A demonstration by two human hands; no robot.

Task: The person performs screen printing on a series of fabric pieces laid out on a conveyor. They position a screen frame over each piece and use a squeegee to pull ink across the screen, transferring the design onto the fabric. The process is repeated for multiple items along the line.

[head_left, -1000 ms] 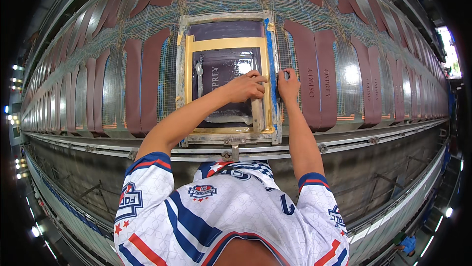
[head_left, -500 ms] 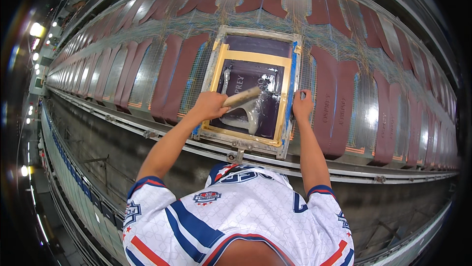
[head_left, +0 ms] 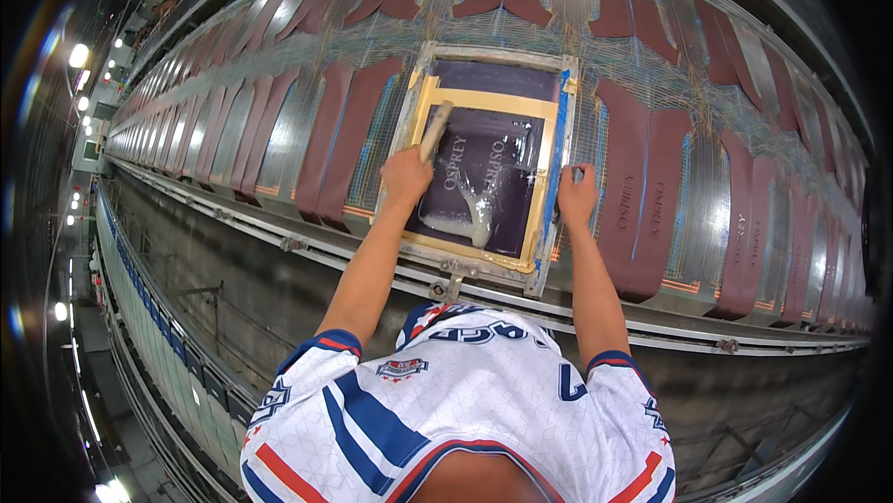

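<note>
A silk-screen printing frame [head_left: 502, 54] lies flat on a long table, its dark mesh edged with yellow tape and blue tape along the right side. My left hand [head_left: 406, 175] is closed round a pale squeegee [head_left: 435, 129], tilted along the left inner side of the mesh. Its lower part is hidden behind my hand. Glossy pale ink [head_left: 473, 222] lies in a curved streak over the lower middle of the mesh, around printed lettering. At the frame's right edge, my right hand [head_left: 578, 194] is closed with curled fingers against the rim.
Maroon cut pieces [head_left: 642, 196] lie in rows along both sides of the table, over metal plates and grid lines. A metal rail [head_left: 642, 324] with small stops runs along the near edge. A metal bracket [head_left: 453, 289] joins the frame's near side.
My left hand has swung the squeegee from slanting across the middle of the mesh to upright along its left side. Lettering shows more fully. My right hand stays at the frame's edge.
</note>
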